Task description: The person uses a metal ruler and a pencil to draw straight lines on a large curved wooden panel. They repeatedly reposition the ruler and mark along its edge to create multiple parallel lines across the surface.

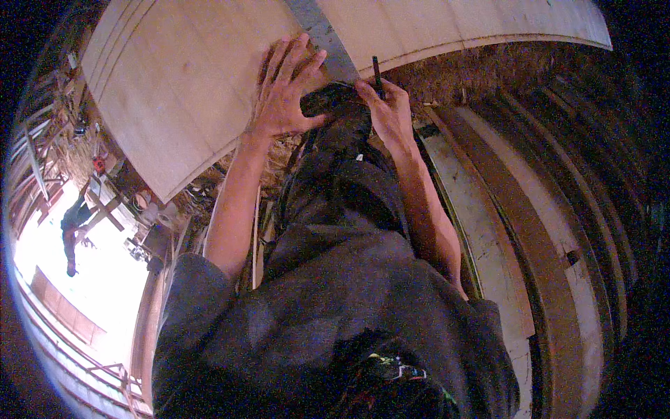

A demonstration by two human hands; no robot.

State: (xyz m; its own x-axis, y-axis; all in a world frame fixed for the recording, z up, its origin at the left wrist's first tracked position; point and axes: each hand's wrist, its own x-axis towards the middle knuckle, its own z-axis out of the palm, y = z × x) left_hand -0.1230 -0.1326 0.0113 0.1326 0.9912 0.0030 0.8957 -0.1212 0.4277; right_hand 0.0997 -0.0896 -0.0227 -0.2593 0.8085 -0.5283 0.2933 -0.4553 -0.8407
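Right grip point(392, 115) holds a thin dark stick point(377, 68) at upper centre, while left grip point(281, 101) spreads its fingers over pale board point(174, 91).

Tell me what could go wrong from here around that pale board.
The grey strip could shift on the pale board, since the left hand lies spread beside it and doesn't clearly pin it. The slim dark stick might slip, as the right hand appears to hold it only lightly.
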